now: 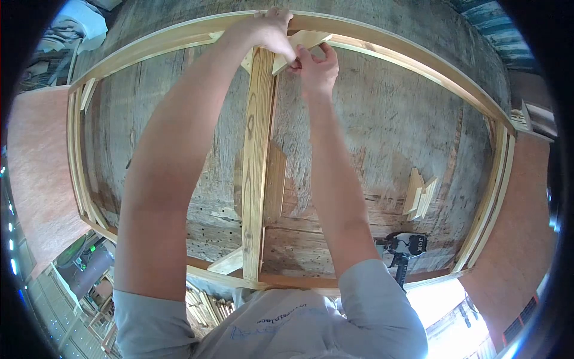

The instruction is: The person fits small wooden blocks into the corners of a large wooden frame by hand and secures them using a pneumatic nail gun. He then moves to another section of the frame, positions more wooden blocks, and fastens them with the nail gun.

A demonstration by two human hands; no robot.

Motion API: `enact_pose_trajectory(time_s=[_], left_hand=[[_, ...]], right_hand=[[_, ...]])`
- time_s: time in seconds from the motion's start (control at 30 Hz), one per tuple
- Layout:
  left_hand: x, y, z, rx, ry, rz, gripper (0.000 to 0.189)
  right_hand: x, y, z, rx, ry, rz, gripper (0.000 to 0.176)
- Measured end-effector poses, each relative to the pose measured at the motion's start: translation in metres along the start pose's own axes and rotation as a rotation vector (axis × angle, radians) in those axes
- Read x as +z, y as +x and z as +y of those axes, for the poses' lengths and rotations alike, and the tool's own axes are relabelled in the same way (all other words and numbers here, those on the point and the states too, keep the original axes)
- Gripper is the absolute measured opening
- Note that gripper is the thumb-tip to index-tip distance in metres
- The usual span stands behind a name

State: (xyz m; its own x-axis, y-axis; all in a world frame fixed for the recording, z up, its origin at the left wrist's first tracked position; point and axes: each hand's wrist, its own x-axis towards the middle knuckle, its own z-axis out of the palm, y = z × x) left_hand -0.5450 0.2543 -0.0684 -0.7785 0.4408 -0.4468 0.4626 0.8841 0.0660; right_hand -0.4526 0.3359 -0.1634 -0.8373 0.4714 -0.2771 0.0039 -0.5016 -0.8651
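A wooden frame (388,31) lies over a worn plywood surface, with a centre bar (257,119) running from its near side to its far rail. My left hand (274,35) is wrapped over the far rail where the bar meets it, its thumb reaching down towards my right hand. A short wooden corner brace (310,39) sits in the angle right of that joint. My right hand (318,70) has its fingers curled at the brace's lower edge; the fingertips are partly hidden. Left of the joint, another brace (246,61) shows partly behind my left forearm.
A black nail gun (408,244) rests inside the frame at the near right. Loose angled wood pieces (420,194) lie above it. One brace (226,262) sits at the bar's near end, and a short board (275,182) lies against the bar. Reddish panels (39,173) flank the frame.
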Motion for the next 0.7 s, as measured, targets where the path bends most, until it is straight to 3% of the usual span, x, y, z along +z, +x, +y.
enact_pose_trajectory(time_s=[0.1, 0.2, 0.27, 0.33, 0.4, 0.5, 0.57, 0.6, 0.7], left_hand=[[0.007, -0.004, 0.017, -0.037, 0.093, 0.029, 0.100], [0.024, 0.000, 0.021, 0.004, 0.232, 0.103, 0.099], [0.032, 0.004, 0.022, -0.094, 0.136, 0.224, 0.099], [0.026, -0.005, 0.028, -0.061, 0.123, 0.195, 0.098], [0.023, -0.010, 0.026, -0.030, 0.111, 0.181, 0.098], [0.031, -0.003, 0.023, -0.071, 0.030, 0.297, 0.097], [0.023, -0.008, 0.026, -0.073, 0.145, 0.162, 0.094], [0.026, -0.007, 0.026, -0.079, 0.130, 0.165, 0.094], [0.032, -0.002, 0.021, -0.102, 0.040, 0.221, 0.095]], right_hand=[[-0.008, 0.009, -0.011, 0.134, -0.127, -0.105, 0.041], [-0.011, 0.009, -0.020, 0.078, -0.261, -0.133, 0.036], [-0.012, 0.014, -0.023, 0.063, -0.332, -0.153, 0.040], [-0.024, 0.011, -0.023, 0.059, -0.403, -0.174, 0.045], [-0.043, 0.010, -0.035, 0.022, -0.774, -0.266, 0.049], [-0.139, -0.060, -0.112, 0.007, -0.940, -0.364, 0.049], [-0.204, -0.125, -0.180, 0.153, -1.368, -0.254, 0.041], [-0.241, -0.160, -0.205, 0.175, -1.356, -0.238, 0.046], [-0.266, -0.215, -0.230, 0.222, -1.384, -0.304, 0.048]])
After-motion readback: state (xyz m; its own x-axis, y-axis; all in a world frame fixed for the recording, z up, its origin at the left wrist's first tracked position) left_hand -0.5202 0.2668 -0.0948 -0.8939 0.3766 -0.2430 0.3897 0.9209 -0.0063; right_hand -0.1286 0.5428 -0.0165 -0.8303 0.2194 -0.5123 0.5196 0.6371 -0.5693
